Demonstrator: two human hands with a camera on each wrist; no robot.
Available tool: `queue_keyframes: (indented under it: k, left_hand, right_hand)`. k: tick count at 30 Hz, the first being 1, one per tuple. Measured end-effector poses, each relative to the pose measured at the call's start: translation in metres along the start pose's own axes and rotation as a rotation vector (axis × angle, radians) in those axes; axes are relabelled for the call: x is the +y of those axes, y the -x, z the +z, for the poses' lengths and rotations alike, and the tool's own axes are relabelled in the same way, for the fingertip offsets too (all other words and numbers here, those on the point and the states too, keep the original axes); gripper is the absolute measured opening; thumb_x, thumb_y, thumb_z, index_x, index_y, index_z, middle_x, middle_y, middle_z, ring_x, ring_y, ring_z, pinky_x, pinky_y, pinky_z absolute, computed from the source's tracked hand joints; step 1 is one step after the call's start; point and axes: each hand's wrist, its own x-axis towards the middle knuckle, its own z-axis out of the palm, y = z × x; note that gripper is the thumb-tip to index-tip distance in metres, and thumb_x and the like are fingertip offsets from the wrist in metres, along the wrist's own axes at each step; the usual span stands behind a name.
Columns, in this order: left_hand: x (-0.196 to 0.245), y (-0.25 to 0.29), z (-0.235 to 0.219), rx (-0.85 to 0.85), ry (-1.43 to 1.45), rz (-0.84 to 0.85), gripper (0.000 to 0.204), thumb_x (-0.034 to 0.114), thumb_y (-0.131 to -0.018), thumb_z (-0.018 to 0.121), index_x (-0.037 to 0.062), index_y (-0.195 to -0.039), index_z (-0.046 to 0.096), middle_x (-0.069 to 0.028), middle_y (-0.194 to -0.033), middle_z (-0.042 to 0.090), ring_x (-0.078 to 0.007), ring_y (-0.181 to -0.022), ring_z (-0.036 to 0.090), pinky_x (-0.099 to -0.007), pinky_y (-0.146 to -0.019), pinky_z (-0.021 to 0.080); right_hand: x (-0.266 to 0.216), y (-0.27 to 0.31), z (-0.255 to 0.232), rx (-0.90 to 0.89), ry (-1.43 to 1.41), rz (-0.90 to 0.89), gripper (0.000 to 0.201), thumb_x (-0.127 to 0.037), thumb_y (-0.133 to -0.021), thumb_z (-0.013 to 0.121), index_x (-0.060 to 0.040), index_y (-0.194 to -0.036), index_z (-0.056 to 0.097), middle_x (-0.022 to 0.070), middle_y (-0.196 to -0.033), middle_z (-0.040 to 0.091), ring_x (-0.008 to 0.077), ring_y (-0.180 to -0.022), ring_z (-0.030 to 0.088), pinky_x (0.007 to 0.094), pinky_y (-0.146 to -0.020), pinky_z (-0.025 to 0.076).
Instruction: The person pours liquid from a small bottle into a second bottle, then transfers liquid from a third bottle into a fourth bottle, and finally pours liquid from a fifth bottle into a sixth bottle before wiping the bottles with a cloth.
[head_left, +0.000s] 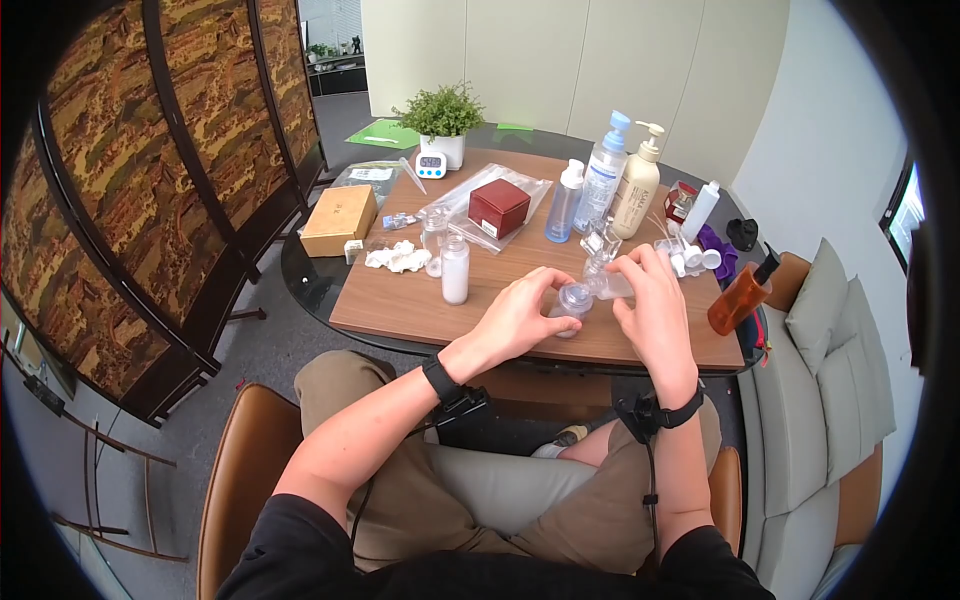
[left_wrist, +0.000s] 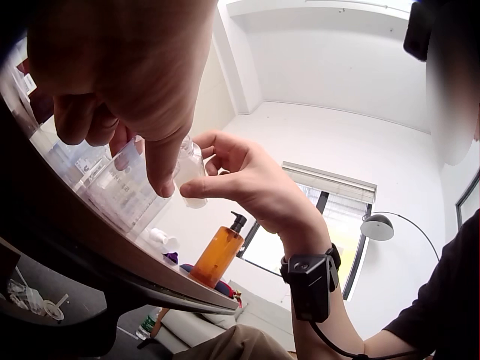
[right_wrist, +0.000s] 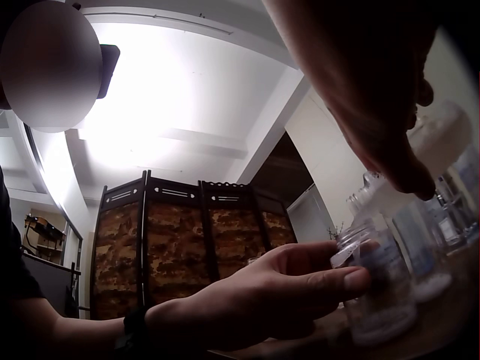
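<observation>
A clear open-mouthed jar (head_left: pixel 573 300) stands near the table's front edge; my left hand (head_left: pixel 520 313) grips its side between thumb and fingers. My right hand (head_left: pixel 655 305) holds a small clear bottle (head_left: pixel 612 286) tilted on its side, its neck towards the jar's mouth. In the right wrist view the bottle (right_wrist: pixel 442 139) slants down over the jar (right_wrist: pixel 381 300), with whitish contents in both. Whether anything flows between them cannot be told. The left wrist view shows the right hand (left_wrist: pixel 259 180) pinching the bottle (left_wrist: pixel 193 176).
To the left stand a white-filled bottle (head_left: pixel 455 272), crumpled tissue (head_left: pixel 399 257) and a cardboard box (head_left: pixel 339 220). Behind are a dark red box (head_left: pixel 499 208) and pump bottles (head_left: pixel 635 190). At the right are white caps (head_left: pixel 690 261) and an amber pump bottle (head_left: pixel 738 300).
</observation>
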Motion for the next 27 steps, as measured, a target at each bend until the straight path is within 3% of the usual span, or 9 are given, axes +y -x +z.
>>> queue_keyframes:
  k: [27]
  left_hand:
    - [0.0012, 0.0004, -0.0007, 0.000, -0.005, -0.002, 0.064, 0.031, -0.084, 0.098, 0.0047, -0.136, 0.072, -0.0090, -0.123, 0.077, -0.0195, -0.078, 0.061, -0.0374, -0.077, 0.055]
  right_hand:
    - [-0.0017, -0.0003, 0.0001, 0.021, 0.045, -0.026, 0.043, 0.012, -0.074, 0.075, -0.0053, -0.113, 0.076, 0.0113, -0.114, 0.062, 0.0339, -0.116, 0.061, 0.0474, -0.104, 0.054]
